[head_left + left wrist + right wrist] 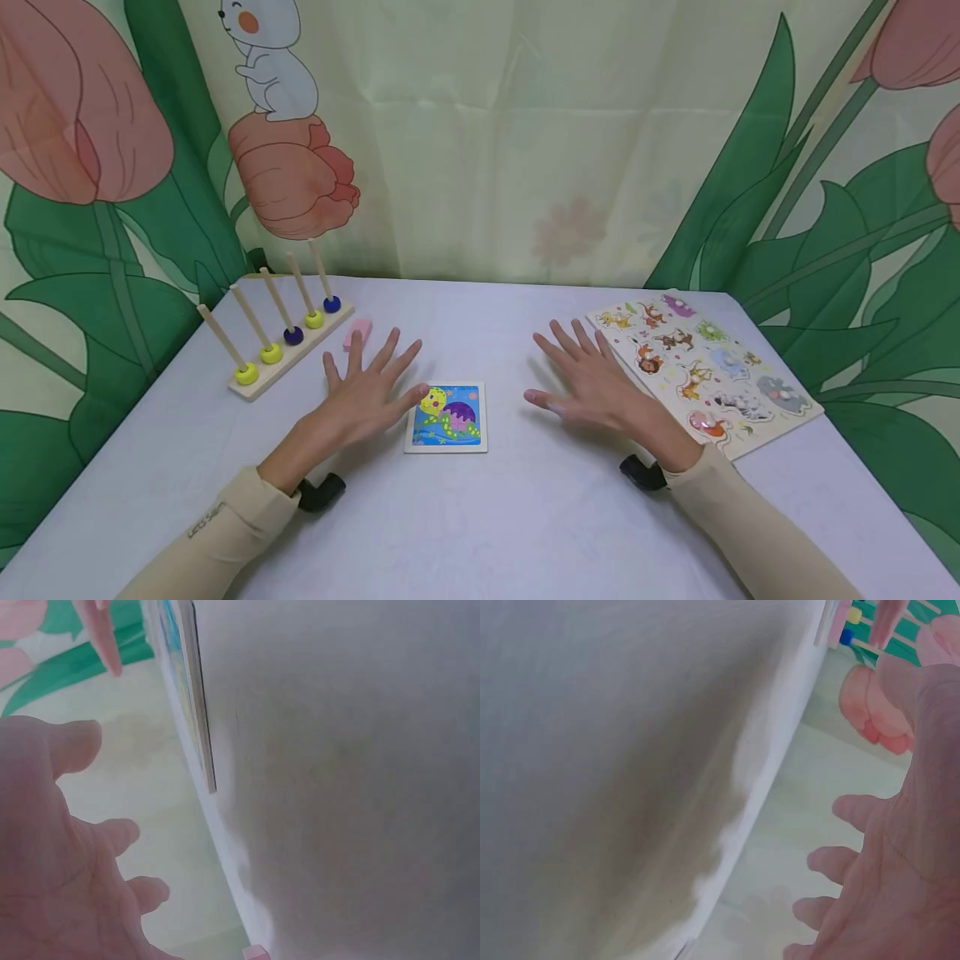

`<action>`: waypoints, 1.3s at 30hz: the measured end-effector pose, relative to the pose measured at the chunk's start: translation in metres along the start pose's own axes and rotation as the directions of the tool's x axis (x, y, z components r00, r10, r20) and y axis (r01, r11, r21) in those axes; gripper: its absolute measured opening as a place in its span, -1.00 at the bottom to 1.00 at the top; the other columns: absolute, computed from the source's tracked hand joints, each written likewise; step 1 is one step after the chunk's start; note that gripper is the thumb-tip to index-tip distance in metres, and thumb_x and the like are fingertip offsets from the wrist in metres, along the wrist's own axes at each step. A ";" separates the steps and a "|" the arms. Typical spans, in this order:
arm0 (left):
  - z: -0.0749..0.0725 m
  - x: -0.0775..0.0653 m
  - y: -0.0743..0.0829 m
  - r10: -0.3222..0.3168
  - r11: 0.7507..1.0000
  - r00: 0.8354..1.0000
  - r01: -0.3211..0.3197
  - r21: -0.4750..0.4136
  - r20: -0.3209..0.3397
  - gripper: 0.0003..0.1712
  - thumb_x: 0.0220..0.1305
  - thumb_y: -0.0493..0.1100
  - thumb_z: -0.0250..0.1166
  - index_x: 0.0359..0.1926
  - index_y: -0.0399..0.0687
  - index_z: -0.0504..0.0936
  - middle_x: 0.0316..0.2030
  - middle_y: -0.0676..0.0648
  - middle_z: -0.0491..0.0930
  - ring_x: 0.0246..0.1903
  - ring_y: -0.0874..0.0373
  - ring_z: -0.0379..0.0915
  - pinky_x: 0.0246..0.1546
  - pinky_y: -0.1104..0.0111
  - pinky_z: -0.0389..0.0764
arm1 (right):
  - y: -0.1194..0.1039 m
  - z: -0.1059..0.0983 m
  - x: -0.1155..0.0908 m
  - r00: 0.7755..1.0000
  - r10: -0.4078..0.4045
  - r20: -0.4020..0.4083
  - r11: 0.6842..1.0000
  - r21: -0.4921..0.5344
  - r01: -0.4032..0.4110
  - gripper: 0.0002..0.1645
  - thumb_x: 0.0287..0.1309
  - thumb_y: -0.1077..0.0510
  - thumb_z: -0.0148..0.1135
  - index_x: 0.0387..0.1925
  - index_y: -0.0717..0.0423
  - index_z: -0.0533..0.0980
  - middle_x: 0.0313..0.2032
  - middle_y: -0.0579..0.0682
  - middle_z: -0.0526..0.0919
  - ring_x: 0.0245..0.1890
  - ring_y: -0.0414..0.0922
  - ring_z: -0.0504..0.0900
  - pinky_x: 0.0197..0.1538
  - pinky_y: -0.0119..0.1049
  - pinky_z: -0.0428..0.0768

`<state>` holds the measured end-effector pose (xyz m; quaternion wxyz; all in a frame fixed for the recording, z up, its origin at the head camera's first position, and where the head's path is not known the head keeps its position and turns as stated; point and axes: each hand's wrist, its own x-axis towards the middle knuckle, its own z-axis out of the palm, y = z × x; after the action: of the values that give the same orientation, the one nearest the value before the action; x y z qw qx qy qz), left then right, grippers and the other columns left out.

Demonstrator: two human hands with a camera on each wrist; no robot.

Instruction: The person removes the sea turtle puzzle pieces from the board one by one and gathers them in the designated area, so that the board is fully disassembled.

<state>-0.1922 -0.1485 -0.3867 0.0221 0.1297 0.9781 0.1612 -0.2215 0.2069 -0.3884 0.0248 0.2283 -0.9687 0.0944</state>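
Observation:
Both hands hover over the white table with fingers spread, holding nothing. My left hand (362, 400) is beside a small square turtle puzzle (447, 429) in a white frame, its thumb overlapping the puzzle's upper left corner in the head view. In the left wrist view the puzzle (196, 705) shows edge-on past the thumb. A pink block (358, 333) lies just beyond the left fingertips. My right hand (592, 387) is left of a wooden animal puzzle board (705, 375). The right wrist view shows that palm (900, 877) above the cloth, its shadow below.
At the back left stands a wooden peg rack (292, 354) with upright pegs, carrying yellow and dark blue beads. A white cloth covers the table (517, 533). Behind it hangs a curtain (480, 167) printed with tulips and a white animal.

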 end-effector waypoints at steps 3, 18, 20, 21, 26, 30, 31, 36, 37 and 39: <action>0.000 -0.002 0.000 0.005 1.000 1.000 -0.005 -0.008 0.008 -0.12 0.53 0.41 0.03 0.70 0.27 0.07 0.73 -0.17 -0.19 0.63 -0.60 -0.57 0.34 -0.68 -0.51 | -0.002 0.001 0.001 1.000 0.003 0.012 1.000 0.013 -0.003 0.12 0.33 -0.55 0.11 0.71 -0.19 0.03 0.73 0.10 -0.12 0.73 0.30 -0.27 0.65 0.42 -0.25; -0.002 -0.011 0.001 -0.005 1.000 0.993 0.009 -0.030 0.121 -0.02 0.45 0.46 0.09 0.71 0.25 0.06 0.73 -0.19 -0.17 0.61 -0.63 -0.55 0.33 -0.70 -0.45 | -0.015 0.002 0.006 0.999 -0.014 0.036 1.000 0.029 0.013 0.13 0.32 -0.59 0.07 0.72 -0.24 0.00 0.74 0.09 -0.12 0.73 0.31 -0.21 0.66 0.40 -0.21; -0.002 -0.012 0.001 -0.001 0.999 0.990 0.007 -0.038 0.143 0.00 0.44 0.47 0.10 0.71 0.25 0.05 0.73 -0.19 -0.18 0.61 -0.63 -0.56 0.33 -0.70 -0.47 | -0.016 0.002 0.007 0.999 -0.013 0.043 1.000 0.027 0.011 0.13 0.33 -0.60 0.05 0.72 -0.25 -0.01 0.74 0.08 -0.12 0.73 0.30 -0.22 0.66 0.40 -0.20; -0.002 -0.013 0.001 0.000 0.999 0.988 0.006 -0.042 0.153 0.01 0.43 0.48 0.11 0.71 0.25 0.04 0.73 -0.19 -0.18 0.61 -0.63 -0.57 0.33 -0.70 -0.47 | -0.017 0.002 0.007 0.999 -0.012 0.048 1.000 0.025 0.011 0.13 0.33 -0.60 0.05 0.72 -0.25 -0.01 0.74 0.07 -0.13 0.73 0.29 -0.22 0.67 0.40 -0.20; -0.002 -0.015 -0.001 0.010 0.999 0.981 -0.003 -0.035 0.192 0.06 0.38 0.52 0.14 0.72 0.24 0.03 0.74 -0.18 -0.18 0.62 -0.62 -0.55 0.33 -0.70 -0.45 | -0.019 0.003 0.008 0.999 -0.025 0.047 1.000 0.018 0.024 0.13 0.33 -0.60 0.05 0.72 -0.25 -0.01 0.74 0.08 -0.11 0.73 0.28 -0.21 0.67 0.39 -0.20; -0.002 -0.017 -0.003 0.022 1.000 0.976 -0.017 -0.024 0.217 0.11 0.34 0.54 0.17 0.72 0.22 0.03 0.73 -0.19 -0.16 0.62 -0.62 -0.48 0.34 -0.71 -0.37 | -0.022 0.004 0.009 0.998 -0.036 0.042 0.999 0.021 0.035 0.13 0.32 -0.61 0.06 0.72 -0.27 -0.01 0.74 0.08 -0.11 0.74 0.27 -0.22 0.67 0.38 -0.21; -0.002 -0.017 -0.004 0.022 1.000 0.974 -0.018 -0.022 0.224 0.12 0.33 0.54 0.18 0.72 0.23 0.03 0.73 -0.19 -0.15 0.63 -0.61 -0.47 0.35 -0.70 -0.36 | -0.023 0.004 0.010 0.998 -0.037 0.043 0.999 0.022 0.036 0.13 0.32 -0.61 0.05 0.72 -0.28 -0.01 0.74 0.07 -0.10 0.74 0.26 -0.23 0.67 0.37 -0.21; -0.003 -0.019 -0.005 0.026 1.000 0.967 -0.023 -0.015 0.253 0.17 0.28 0.57 0.22 0.71 0.21 0.05 0.73 -0.19 -0.13 0.63 -0.61 -0.41 0.37 -0.69 -0.32 | -0.027 0.005 0.012 0.998 -0.048 0.050 0.998 0.031 0.047 0.12 0.32 -0.62 0.03 0.71 -0.28 0.00 0.74 0.06 -0.10 0.74 0.26 -0.22 0.67 0.38 -0.20; -0.003 -0.019 -0.005 0.027 1.000 0.966 -0.024 -0.012 0.258 0.17 0.27 0.57 0.22 0.71 0.21 0.06 0.73 -0.19 -0.13 0.63 -0.61 -0.41 0.37 -0.69 -0.33 | -0.027 0.006 0.013 0.997 -0.050 0.051 0.998 0.030 0.049 0.12 0.32 -0.62 0.02 0.71 -0.28 0.00 0.74 0.06 -0.10 0.74 0.25 -0.22 0.68 0.37 -0.20; -0.003 -0.020 -0.005 0.028 1.000 0.965 -0.027 -0.008 0.262 0.18 0.26 0.57 0.24 0.71 0.20 0.07 0.73 -0.20 -0.12 0.63 -0.62 -0.40 0.37 -0.69 -0.32 | -0.029 0.006 0.013 0.997 -0.056 0.051 0.998 0.026 0.055 0.12 0.33 -0.62 0.01 0.72 -0.28 0.00 0.74 0.06 -0.10 0.74 0.26 -0.21 0.68 0.37 -0.19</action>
<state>-0.1746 -0.1591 -0.3854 0.1494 0.1633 0.9644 0.1448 -0.2207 0.1746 -0.3885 -0.0003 0.2579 -0.9610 0.0997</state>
